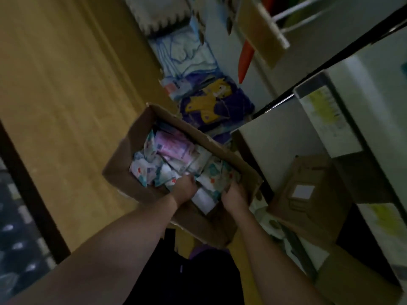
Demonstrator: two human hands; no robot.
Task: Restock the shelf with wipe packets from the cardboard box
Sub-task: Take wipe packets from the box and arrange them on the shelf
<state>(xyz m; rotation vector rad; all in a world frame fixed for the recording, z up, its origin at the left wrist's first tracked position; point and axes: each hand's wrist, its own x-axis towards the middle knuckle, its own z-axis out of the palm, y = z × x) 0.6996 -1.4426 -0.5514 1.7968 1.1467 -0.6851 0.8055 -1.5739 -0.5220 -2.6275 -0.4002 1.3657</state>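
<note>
I see both hands down inside the open cardboard box [123,159], forearms stretched out bare from the lower frame. The left hand [185,189] curls its fingers into the heap of wipe packets [176,157], gripping crinkled soft plastic. The right hand [235,195] sits at the box's near right corner, fingers bent round the edge of a pale printed packet [217,180]. The packets are glossy pouches, white, teal and pink, jumbled loose ahead of my left hand. The box walls are plain brown card with raw flaps. Right of my right hand stands the shelf [273,108], dark-edged, with a sealed brown carton [308,194] on its lower level. Left of the box lies bare wooden floor [66,106].
</note>
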